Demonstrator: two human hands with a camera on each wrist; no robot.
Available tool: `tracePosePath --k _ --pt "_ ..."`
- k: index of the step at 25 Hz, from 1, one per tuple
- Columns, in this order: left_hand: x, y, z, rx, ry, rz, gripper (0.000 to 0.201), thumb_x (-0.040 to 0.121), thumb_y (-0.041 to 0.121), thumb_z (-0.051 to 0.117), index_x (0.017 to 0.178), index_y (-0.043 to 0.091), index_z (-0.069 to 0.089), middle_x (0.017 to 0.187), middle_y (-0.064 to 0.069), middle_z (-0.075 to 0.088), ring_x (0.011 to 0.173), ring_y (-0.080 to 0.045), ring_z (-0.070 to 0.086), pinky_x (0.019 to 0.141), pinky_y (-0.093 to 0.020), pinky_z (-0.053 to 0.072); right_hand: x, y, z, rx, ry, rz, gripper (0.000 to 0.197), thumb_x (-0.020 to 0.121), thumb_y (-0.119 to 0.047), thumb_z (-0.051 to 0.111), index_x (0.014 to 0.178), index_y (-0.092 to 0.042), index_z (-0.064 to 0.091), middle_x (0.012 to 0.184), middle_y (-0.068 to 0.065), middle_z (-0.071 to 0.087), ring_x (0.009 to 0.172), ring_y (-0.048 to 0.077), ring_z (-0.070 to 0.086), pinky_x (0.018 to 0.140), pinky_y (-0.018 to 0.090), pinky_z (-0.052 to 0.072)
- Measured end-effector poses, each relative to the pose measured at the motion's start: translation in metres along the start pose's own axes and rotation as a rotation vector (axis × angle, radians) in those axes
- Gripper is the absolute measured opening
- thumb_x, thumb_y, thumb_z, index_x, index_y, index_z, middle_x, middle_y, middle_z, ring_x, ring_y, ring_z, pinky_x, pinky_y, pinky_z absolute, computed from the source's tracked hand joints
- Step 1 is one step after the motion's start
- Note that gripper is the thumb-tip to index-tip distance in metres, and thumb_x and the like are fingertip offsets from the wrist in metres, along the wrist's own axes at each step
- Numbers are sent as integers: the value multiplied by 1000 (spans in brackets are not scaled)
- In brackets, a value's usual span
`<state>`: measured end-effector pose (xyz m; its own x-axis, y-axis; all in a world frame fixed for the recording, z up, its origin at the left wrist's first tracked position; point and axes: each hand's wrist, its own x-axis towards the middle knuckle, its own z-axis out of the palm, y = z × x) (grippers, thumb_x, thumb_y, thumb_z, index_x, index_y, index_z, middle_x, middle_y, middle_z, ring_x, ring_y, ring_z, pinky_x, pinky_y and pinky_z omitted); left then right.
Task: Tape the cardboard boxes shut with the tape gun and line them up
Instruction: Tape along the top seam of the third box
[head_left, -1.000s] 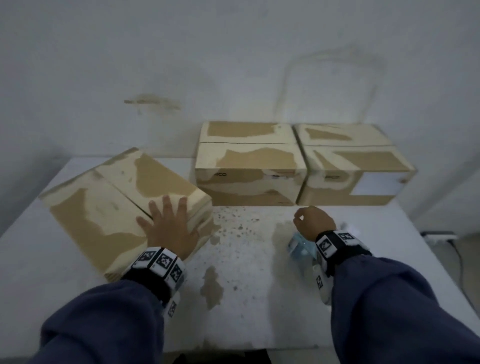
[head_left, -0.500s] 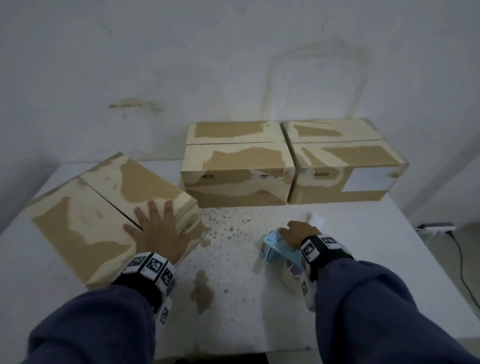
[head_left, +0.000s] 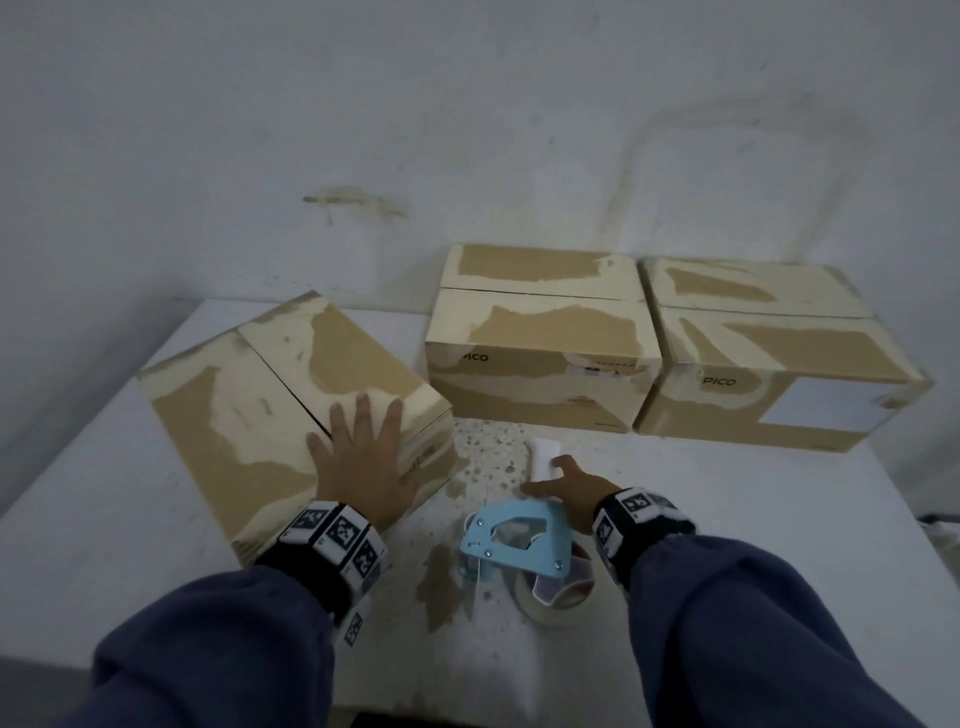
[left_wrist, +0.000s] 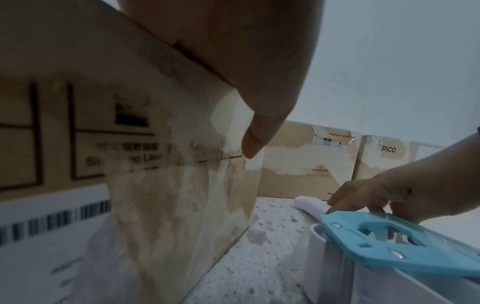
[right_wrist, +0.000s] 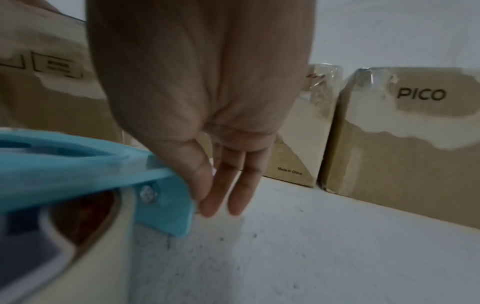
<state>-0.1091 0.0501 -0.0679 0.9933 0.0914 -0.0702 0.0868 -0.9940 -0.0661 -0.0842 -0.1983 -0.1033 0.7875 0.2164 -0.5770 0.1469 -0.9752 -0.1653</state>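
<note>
Three worn cardboard boxes stand on the white table (head_left: 779, 519). The left box (head_left: 270, 415) sits askew, its top seam a bare slit. My left hand (head_left: 363, 467) lies flat on its near corner with straight fingers, and the thumb (left_wrist: 254, 139) hangs over the edge. The middle box (head_left: 540, 353) and the right box (head_left: 769, 374) stand side by side against the wall. The blue tape gun (head_left: 514, 540) lies on its side on the table, its roll toward me. My right hand (head_left: 566, 486) rests over its white handle (head_left: 543, 457) with straight fingers (right_wrist: 233, 185) reaching the tabletop.
The tabletop between the boxes is speckled and stained, with a brown patch (head_left: 441, 582) near the tape gun. A white wall rises right behind the two rear boxes. The table's front edge runs just under my sleeves.
My right hand has brought the tape gun down and toward me, laid it on the table and uncurled from a fist. My left hand has stayed flat on the left box.
</note>
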Motion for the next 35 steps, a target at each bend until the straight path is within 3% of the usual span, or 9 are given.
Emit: tracePosePath --k 7,10,13,16,21,24,27,30,35 --pt "3 -15 -9 45 -9 52 83 84 55 51 148 35 3 158 -3 6 142 -33 14 106 -52 28 1 3 -17 -377 -44 -123 75 77 -34 71 142 -34 33 161 4 2 147 31 -5 115 58 3" --pt "5 -18 -16 30 -77 63 83 83 56 51 148 37 3 158 -1 5 142 -32 13 106 -53 27 -4 -11 -22 -195 -38 -83 62 66 -40 71 119 -21 44 131 9 51 133 30 35 114 61 3" --pt "11 -24 -31 -60 -151 83 73 87 56 44 149 37 11 159 2 8 142 -31 15 109 -51 24 -14 -17 -39 64 -19 -28 40 65 -38 70 90 -20 44 81 -1 53 77 21 48 86 40 36" --pt "23 -37 -50 -263 -211 105 59 91 50 43 145 26 33 155 -1 25 139 -28 28 112 -42 29 -29 -9 -64 408 -143 -62 32 63 -35 67 83 -11 61 72 5 59 68 21 50 59 28 39" --pt "42 -53 -73 -585 -221 78 45 96 44 42 130 17 54 141 -3 50 128 -24 46 97 -29 34 -72 9 -90 735 -49 -135 18 89 -28 52 82 -19 66 72 8 64 58 14 56 55 23 43" --pt "45 -46 -78 -688 -148 57 48 96 48 38 119 13 61 129 -9 59 114 -27 57 87 -29 38 -79 -1 -114 1062 -51 -211 41 74 -38 47 83 -4 67 72 16 65 57 21 55 54 28 42" --pt "46 -35 -86 -1236 -383 -192 75 89 66 33 118 0 55 110 -15 65 89 -32 66 78 -34 48 -72 -32 -132 1263 16 -288 51 73 -42 43 89 2 64 73 20 63 55 24 55 52 26 44" --pt "52 -46 -100 -1815 -748 -295 101 77 80 35 134 -4 39 127 -27 55 101 -37 63 80 -41 51 -64 -72 -140 1343 95 -362 50 79 -42 40 93 0 64 68 16 63 54 23 56 51 25 43" --pt "76 -93 -110 -2154 -634 -392 66 93 44 47 133 -8 41 99 -22 64 77 -30 68 74 -35 49 -51 -132 -149 1344 76 -467 52 74 -39 42 96 3 61 67 15 62 53 20 55 49 24 43"
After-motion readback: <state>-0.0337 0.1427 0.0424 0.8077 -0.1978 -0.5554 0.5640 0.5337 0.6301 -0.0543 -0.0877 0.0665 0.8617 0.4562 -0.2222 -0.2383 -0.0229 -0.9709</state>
